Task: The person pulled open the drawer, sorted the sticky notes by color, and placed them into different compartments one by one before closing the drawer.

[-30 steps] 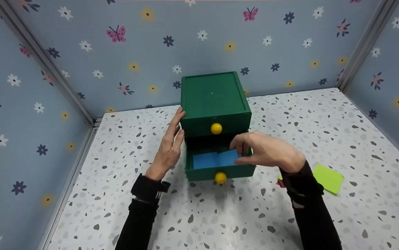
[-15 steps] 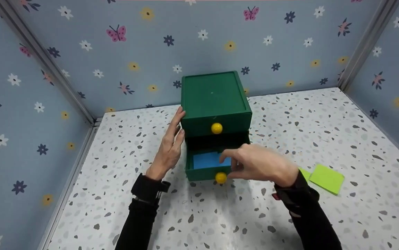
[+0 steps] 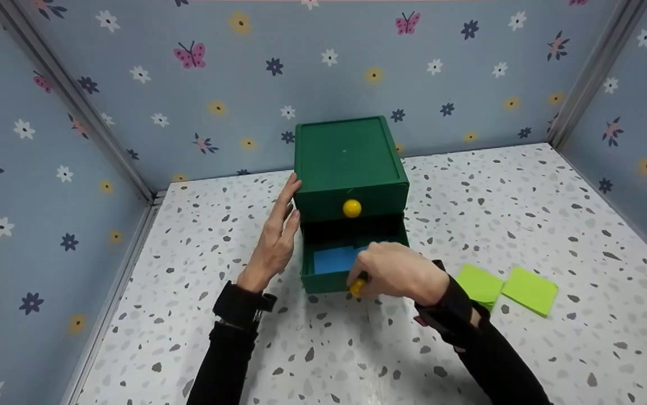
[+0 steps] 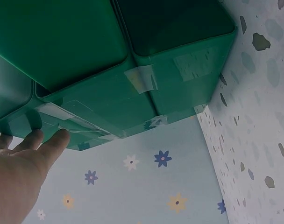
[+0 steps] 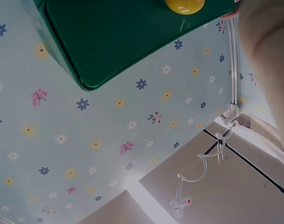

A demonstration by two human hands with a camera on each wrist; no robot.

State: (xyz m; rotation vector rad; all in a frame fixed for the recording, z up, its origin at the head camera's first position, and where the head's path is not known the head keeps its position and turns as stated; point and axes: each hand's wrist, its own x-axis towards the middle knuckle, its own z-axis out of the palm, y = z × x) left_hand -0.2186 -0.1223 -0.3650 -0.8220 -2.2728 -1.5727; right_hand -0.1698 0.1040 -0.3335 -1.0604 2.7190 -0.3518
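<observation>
A green drawer cabinet [image 3: 346,154] with yellow knobs stands against the back wall. Its lower drawer [image 3: 323,283] is pulled out, with blue paper squares [image 3: 332,260] lying inside; the upper drawer [image 3: 323,207] is closed. My right hand [image 3: 399,273] pinches the lower drawer's yellow knob [image 3: 356,289] and covers the drawer's right part. With fingers straight, my left hand [image 3: 270,242] rests against the cabinet's left side. In the left wrist view the left fingertips [image 4: 60,137] touch that side, where strips of clear tape show. The right wrist view catches the upper yellow knob [image 5: 185,4].
Two lime-green sticky note pads [image 3: 530,291] [image 3: 479,286] lie on the speckled table [image 3: 188,337] to the right, near my right forearm. Flower-patterned walls [image 3: 329,84] enclose the table at the back and both sides.
My right hand has moved left and down from over the open drawer to its lower knob and taken hold of it. More of the green note pads shows. The left hand stays put.
</observation>
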